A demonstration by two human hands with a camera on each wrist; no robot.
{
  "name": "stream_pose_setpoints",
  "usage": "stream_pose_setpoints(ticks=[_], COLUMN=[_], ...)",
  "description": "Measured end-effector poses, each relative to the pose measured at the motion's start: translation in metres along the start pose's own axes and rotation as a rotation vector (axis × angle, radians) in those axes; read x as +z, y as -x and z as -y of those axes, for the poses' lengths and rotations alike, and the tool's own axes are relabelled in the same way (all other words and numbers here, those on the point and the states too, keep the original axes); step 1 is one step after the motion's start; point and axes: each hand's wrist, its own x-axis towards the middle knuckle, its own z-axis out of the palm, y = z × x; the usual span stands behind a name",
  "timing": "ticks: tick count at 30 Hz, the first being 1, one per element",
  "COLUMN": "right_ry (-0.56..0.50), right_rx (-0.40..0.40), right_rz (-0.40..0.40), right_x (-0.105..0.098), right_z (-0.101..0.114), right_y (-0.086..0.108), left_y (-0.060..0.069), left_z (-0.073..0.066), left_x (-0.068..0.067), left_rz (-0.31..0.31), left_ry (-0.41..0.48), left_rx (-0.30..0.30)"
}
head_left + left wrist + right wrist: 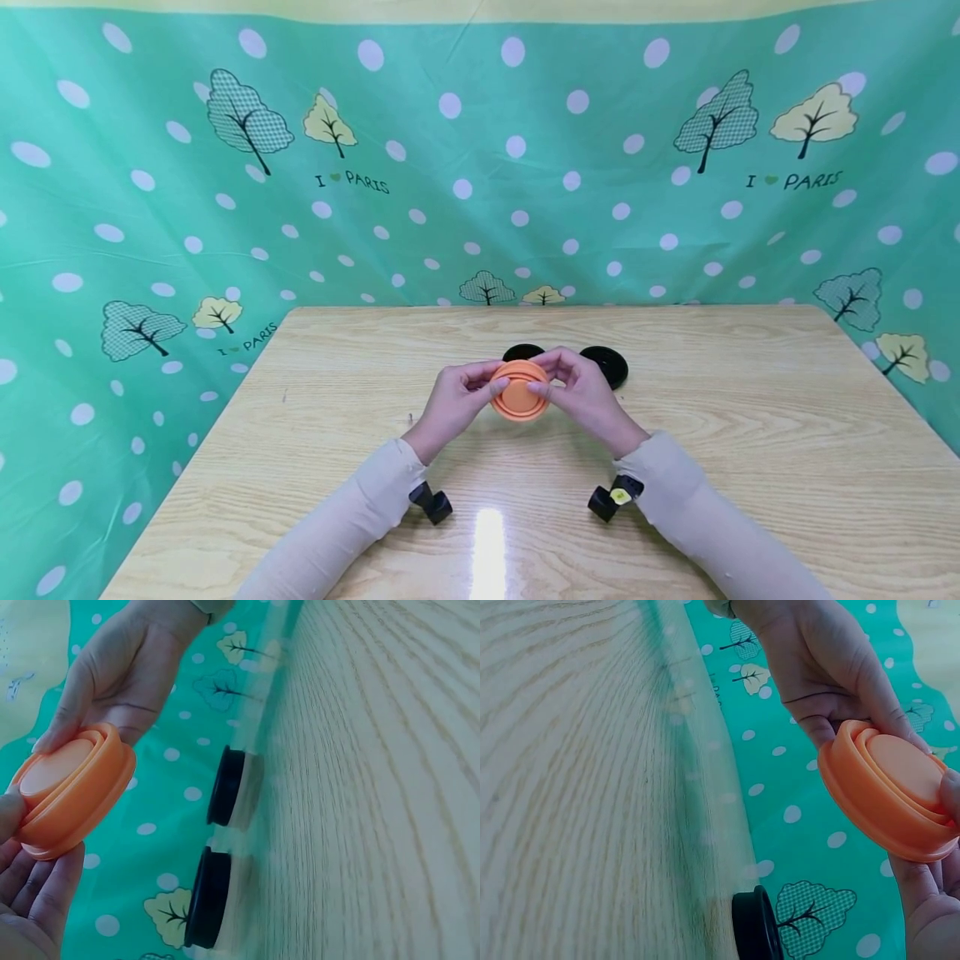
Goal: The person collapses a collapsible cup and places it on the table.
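Observation:
An orange collapsible cup (520, 403), folded flat into concentric rings, is held above the table between both hands. My left hand (459, 400) pinches its left side, thumb on the inner disc and fingers behind the rim. My right hand (585, 398) grips the opposite side in the same way. In the left wrist view the cup (75, 799) is tilted, its stepped rings facing the thumbs. Beyond the hands lie two round black pieces: one (522, 352) partly hidden behind the cup and right hand, the other (609, 367) just right of it.
The pale wood-grain table (337, 375) extends around the hands, with a bright glare spot near its front. Behind its far edge hangs a green dotted cloth (420, 183) with printed trees. A small black wrist camera (432, 502) hangs under the left sleeve, another (606, 502) under the right.

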Motion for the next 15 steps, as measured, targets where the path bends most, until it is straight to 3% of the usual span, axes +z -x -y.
stream_pose_setpoints(ticks=[6,15], right_ry=[-0.014,0.019], right_rx=[0.001,0.016], right_rz=[0.009,0.004], right_x=[-0.001,-0.001], right_z=[0.0,0.001], right_y=[-0.001,-0.001], left_y=[-0.001,-0.01], left_z=[0.0,0.025], left_x=[-0.002,-0.004], left_rz=[0.026,0.022], left_ry=[0.02,0.033], left_rx=[-0.031,-0.043])
